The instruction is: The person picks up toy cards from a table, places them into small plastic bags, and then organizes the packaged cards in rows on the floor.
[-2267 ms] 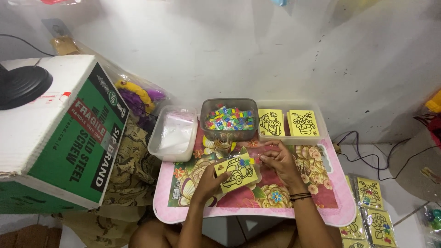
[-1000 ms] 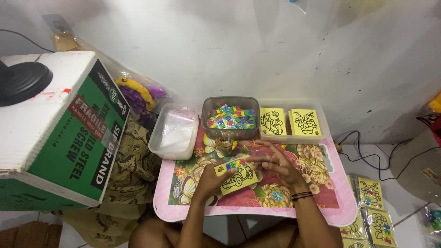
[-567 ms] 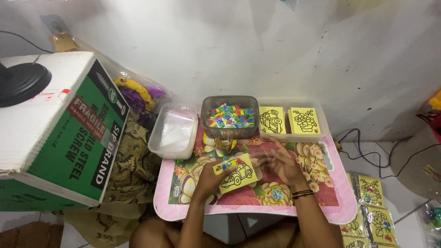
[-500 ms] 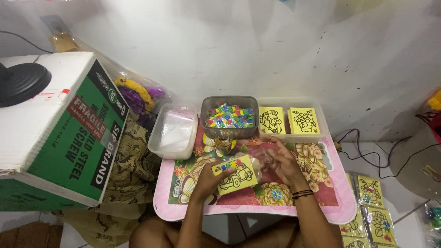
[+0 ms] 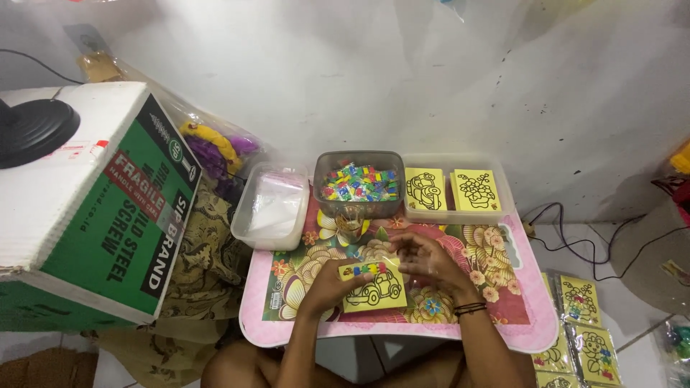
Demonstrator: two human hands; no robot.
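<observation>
Card [image 5: 372, 286] with car outline lies on pink table [image 5: 517, 330], colour strip already along its top edge. Left hand [image 5: 327, 282] grips its left edge; right hand [image 5: 425, 262] loosely open beside it, pinching clear bag. Bagging looks pending.

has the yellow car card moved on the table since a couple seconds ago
Yes, slightly. The yellow car card sat closer to the tub of coloured pieces earlier; now it lies a little lower, toward the table's near edge, under the left hand.

Bare forearms without sleeves, dark braided bands on the right wrist [image 5: 469, 310], no rings or watch showing, bare knees below.
</observation>
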